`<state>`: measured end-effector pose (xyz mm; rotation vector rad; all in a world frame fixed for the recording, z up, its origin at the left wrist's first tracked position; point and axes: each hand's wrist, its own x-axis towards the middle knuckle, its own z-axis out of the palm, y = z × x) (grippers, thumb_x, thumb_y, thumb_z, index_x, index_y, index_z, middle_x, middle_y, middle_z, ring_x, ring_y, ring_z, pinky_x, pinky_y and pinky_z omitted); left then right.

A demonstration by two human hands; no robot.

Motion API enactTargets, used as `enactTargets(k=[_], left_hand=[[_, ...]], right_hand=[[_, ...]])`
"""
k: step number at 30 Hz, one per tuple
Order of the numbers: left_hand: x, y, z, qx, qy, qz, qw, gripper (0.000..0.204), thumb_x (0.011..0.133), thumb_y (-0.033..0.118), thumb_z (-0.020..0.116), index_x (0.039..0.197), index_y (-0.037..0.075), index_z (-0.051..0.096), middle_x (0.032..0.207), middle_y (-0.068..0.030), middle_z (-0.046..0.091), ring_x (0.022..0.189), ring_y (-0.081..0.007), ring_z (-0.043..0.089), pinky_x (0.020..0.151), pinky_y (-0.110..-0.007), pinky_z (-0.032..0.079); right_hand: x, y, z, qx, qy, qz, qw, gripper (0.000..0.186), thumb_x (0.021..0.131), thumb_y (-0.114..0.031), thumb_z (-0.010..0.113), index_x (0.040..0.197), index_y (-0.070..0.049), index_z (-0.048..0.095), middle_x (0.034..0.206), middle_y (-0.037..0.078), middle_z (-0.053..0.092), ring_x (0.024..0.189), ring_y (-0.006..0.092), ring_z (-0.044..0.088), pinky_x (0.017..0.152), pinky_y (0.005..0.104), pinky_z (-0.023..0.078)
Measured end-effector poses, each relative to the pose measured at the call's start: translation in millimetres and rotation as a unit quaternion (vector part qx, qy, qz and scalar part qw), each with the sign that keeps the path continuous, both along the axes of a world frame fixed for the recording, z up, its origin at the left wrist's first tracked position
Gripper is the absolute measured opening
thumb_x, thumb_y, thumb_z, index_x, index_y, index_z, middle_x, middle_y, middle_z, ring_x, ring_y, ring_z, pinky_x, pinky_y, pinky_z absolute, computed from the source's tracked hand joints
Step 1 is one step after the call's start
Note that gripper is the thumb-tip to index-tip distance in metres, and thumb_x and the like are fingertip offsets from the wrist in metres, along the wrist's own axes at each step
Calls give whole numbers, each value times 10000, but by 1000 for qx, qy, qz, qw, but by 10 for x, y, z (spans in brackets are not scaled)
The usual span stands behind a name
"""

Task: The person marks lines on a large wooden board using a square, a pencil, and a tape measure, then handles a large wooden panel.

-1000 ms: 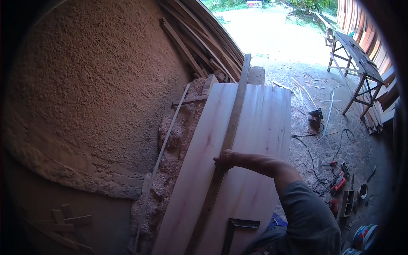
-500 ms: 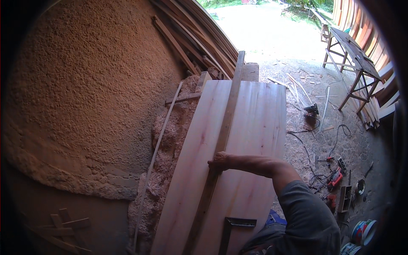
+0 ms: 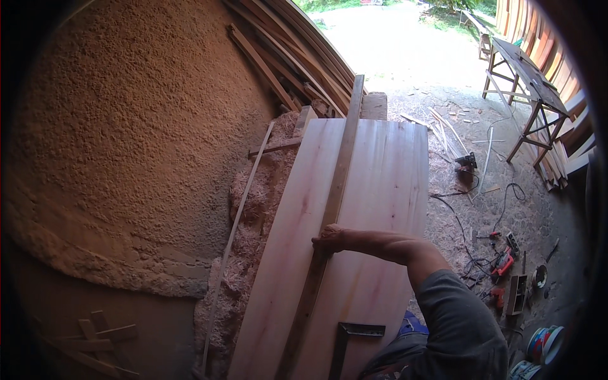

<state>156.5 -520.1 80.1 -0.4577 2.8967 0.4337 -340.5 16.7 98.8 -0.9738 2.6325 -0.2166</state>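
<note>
My right hand is closed over a long, narrow wooden batten, its arm bent in from the lower right. The batten lies lengthwise on a wide, pale wooden panel with reddish streaks, and its far end sticks out past the panel's far edge. Close to my body, a dark L-shaped carpenter's square rests on the panel, to the right of the batten. My left hand is out of the picture.
Wood shavings and a thin strip lie along the panel's left side, by a rough wall. To the right, power tools, cords and buckets stand on the floor near a wooden table. Boards lean behind.
The view has shifted very slightly. My right hand keeps its place on the batten, and the batten, panel and square show no clear movement.
</note>
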Motion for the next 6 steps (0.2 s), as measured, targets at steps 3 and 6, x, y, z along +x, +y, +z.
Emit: enactTargets(k=[3, 6], left_hand=[[-3, -17, 42, 35, -53, 42, 997, 804, 852, 438, 727, 1483, 74, 386, 1484, -238, 394, 1337, -453, 360, 1118, -502, 309], [-38, -47, 121, 90, -84, 59, 991, 868, 852, 477, 724, 1521, 94, 324, 1507, -224, 374, 1364, -449, 326, 1142, -476, 285]], right_hand=[[40, -39, 130, 11, -36, -30, 999, 372, 821, -359, 745, 1084, -110, 656, 939, 21, 704, 841, 200, 714, 651, 397, 568], [62, -14, 232, -11, -22, -10, 1000, 327, 842, -321, 707, 1073, -110, 611, 869, 50, 692, 796, 250, 702, 625, 420, 543]])
